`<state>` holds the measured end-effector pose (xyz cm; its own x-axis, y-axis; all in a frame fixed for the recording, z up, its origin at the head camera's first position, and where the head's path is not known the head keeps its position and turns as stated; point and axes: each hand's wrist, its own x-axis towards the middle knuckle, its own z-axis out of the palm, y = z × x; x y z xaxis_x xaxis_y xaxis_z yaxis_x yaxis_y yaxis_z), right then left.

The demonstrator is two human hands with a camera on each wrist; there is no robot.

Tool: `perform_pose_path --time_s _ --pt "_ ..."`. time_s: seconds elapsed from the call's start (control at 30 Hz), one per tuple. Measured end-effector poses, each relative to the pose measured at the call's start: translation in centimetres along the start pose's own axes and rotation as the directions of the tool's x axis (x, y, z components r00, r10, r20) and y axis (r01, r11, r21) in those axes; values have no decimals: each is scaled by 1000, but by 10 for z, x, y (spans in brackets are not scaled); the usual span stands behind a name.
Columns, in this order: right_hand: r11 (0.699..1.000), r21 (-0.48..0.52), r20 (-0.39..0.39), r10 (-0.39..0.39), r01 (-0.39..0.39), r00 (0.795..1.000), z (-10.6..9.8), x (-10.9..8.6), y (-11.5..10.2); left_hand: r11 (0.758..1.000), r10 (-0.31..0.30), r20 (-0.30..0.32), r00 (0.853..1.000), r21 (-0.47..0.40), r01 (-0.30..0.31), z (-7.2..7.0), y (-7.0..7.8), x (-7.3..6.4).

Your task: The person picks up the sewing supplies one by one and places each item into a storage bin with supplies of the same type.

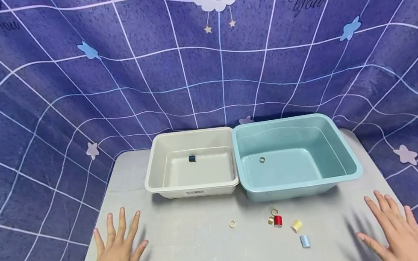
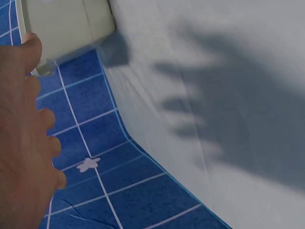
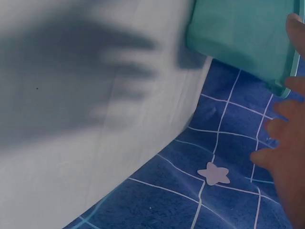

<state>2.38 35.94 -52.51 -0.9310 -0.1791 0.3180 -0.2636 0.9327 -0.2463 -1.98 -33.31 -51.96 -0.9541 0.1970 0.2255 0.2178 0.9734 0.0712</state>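
My left hand (image 1: 115,253) is held over the table's left side, fingers spread, holding nothing. On the right, my right hand (image 1: 396,229) hovers with its fingers spread too, its shadow falling on the table. Between them lie a red thread spool (image 1: 278,221), a yellow thread spool (image 1: 297,226) and a light blue thread spool (image 1: 305,241). Gold rings lie near the red spool: one ring (image 1: 272,212) behind it, a small thick ring (image 1: 271,220) beside it, and another ring (image 1: 233,227) farther left. A dark thread spool (image 1: 192,159) is in the white basin; a gold ring (image 1: 262,159) is in the blue basin.
The white basin (image 1: 192,187) and the light blue basin (image 1: 300,184) stand side by side at the back of the grey-white table (image 1: 191,244). A purple-blue cloth (image 1: 202,71) with grid lines and stars hangs behind and around the table.
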Motion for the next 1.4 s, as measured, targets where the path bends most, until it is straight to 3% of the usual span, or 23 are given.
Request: perform_pose_path --time_s 0.17,0.5,0.8,1.1,1.27,1.4 --pt "999 -6 -95 -44 44 995 -5 7 -3 1000 18 -21 1000 4 -17 -3 6 9" --pt "994 32 -262 -89 101 961 -1 15 -12 1000 16 -27 1000 -9 -16 -8 14 19" --pt "982 122 -323 -96 142 942 5 19 -21 989 -25 -78 997 -144 14 -5 24 30" --pt "959 219 -336 -96 177 937 19 22 -32 936 -163 -143 976 -335 107 4 33 45" --pt "942 263 -357 -105 207 928 33 22 -39 900 -267 -149 952 -391 191 8 36 48" --pt "925 299 -370 -113 233 922 45 23 -45 858 -337 -167 927 -460 229 10 39 51"
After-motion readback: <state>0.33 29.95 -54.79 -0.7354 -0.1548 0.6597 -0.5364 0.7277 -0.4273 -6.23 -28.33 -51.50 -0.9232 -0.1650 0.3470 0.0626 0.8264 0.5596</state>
